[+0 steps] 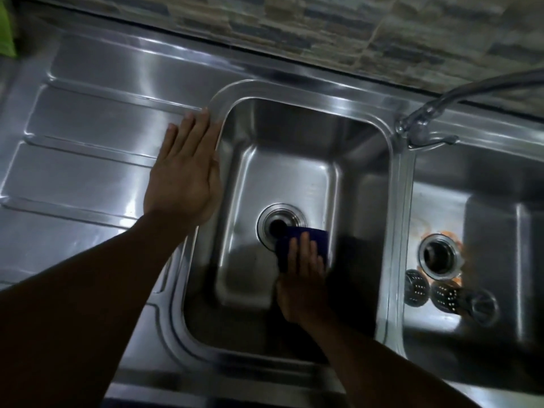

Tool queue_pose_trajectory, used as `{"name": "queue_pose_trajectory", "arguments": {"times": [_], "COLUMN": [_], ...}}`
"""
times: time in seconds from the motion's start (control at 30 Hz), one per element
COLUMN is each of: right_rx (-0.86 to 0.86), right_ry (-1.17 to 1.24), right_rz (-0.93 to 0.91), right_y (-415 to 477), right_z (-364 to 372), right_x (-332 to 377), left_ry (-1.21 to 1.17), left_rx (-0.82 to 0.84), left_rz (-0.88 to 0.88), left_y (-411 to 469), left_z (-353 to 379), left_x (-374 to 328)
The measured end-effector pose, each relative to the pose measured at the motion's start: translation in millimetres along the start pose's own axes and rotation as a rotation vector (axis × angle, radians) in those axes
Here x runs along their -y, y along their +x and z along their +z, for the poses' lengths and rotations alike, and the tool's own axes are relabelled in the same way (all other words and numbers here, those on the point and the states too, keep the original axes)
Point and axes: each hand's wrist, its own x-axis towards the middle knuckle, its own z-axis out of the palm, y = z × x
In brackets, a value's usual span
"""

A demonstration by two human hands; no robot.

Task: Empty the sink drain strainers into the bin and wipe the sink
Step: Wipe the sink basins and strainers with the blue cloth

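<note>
Stainless steel fills my view under a stone-tiled wall [323,22]. My left hand [184,175] lies spread flat on the worktop [88,172], touching the rim of the left basin [353,160]. My right hand [304,278] presses straight fingers onto a dark blue cloth [306,240] on that basin's floor, overlapping its open drain [279,222]. Two perforated strainers [416,288] lie in the right basin [500,178], just beside its orange-stained drain hole [440,256]. The tap [424,119] overhangs the divider; bare floor shows behind the cloth.

The right hand [304,278] hides much of a blurred blue cloth [319,240], which covers part of the drain [278,220]. The faucet [441,104] and right basin [500,184] run off the right edge; a green object [6,30], the left.
</note>
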Motion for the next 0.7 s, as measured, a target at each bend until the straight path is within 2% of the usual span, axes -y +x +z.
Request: {"name": "queue_pose_trajectory", "arguments": {"times": [0.1,0.23,0.3,0.37,0.43,0.53,0.7], "right_rx": [-0.114,-0.170,-0.135,-0.085,-0.027,0.086,0.468], "right_ry": [0.100,0.137,0.168,0.185,0.231,0.364,0.117], "right_rz": [0.186,0.220,0.131,-0.059,-0.231,-0.301,-0.574], "right_y": [20.4,90.3,130.9,149.5,131.4,67.8,12.2], "right_z": [-10.0,-26.2,-39.0,-40.7,-33.0,-11.3,-8.7], "right_x": [-3.1,15.3,26.9,52.0,86.8,110.5,64.7], "left_ry": [0.005,0.008,0.006,0.000,0.011,0.031,0.012], "left_rx": [-0.014,-0.003,0.006,0.011,0.020,0.023,0.007], "left_rz": [0.003,-0.008,-0.020,-0.022,-0.021,-0.021,-0.015], "left_y": [2.0,2.0,2.0,3.2,2.3,-0.3,0.3], "left_z": [0.7,1.5,0.7,-0.7,-2.2,-3.8,-3.7], "left_x": [-1.4,0.0,-1.3,-1.5,-1.3,0.2,3.1]}}
